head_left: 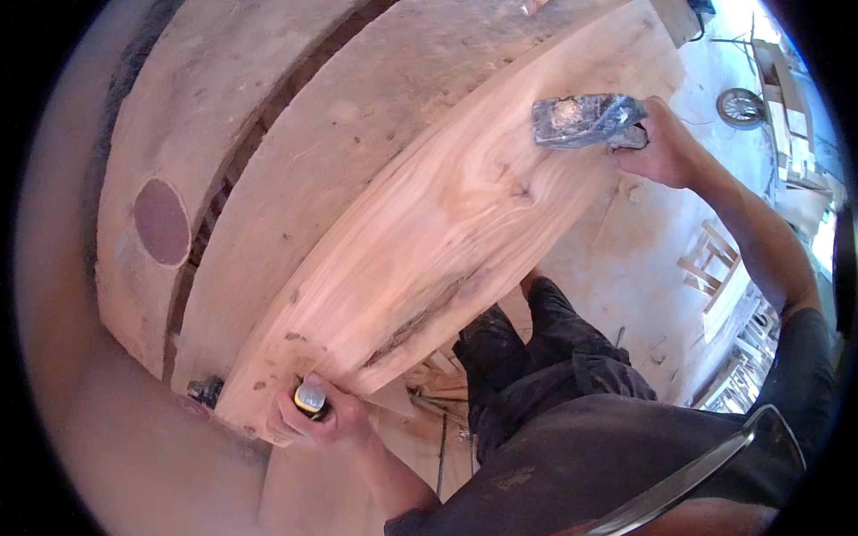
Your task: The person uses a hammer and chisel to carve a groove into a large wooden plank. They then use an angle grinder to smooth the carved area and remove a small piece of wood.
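My right hand [660,147] grips the back end of a dusty grey electric hand planer [576,121], or a tool shaped much like one. It rests on the far part of a long, pale wooden slab [429,214] with swirling grain and a dark crack near its close edge. At the slab's near left end, my left hand [326,420] is closed around a small yellow-and-black object [310,396] with a grey rounded top. What kind of object this is, I cannot make out, as the fingers cover most of it.
A broad, dusty plank [357,134] lies beyond the slab, separated by a dark gap from another plank [134,295]. A round reddish-brown sanding disc [162,221] lies on that one. At right are a wheel [740,107] and a wooden frame [715,259] on the floor.
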{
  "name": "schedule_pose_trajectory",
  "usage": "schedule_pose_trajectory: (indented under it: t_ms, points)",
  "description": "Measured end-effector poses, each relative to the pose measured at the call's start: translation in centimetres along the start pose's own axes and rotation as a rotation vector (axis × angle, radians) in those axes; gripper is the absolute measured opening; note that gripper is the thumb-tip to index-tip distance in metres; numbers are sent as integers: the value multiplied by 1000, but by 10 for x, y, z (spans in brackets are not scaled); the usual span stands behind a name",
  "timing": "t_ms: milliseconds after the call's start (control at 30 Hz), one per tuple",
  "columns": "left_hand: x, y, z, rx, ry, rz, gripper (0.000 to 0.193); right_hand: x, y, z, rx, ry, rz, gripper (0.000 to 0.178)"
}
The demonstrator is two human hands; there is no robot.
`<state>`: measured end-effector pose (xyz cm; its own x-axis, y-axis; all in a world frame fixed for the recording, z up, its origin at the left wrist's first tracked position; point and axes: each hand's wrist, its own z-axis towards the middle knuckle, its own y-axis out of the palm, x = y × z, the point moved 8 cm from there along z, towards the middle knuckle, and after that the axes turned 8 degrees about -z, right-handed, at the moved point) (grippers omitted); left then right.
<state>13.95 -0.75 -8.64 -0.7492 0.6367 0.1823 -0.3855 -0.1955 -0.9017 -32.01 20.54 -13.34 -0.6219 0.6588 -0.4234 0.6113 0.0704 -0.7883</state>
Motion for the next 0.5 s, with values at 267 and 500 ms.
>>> schedule_pose_trajectory:
  t_ms: [267,500]
  points:
    - [10,-40,14,74,-168,-142,19,4,3,0,-44,35,5,30]
    - [85,-110,110,46,-29,-1638,26,0,-1,0,17,-20,61,33]
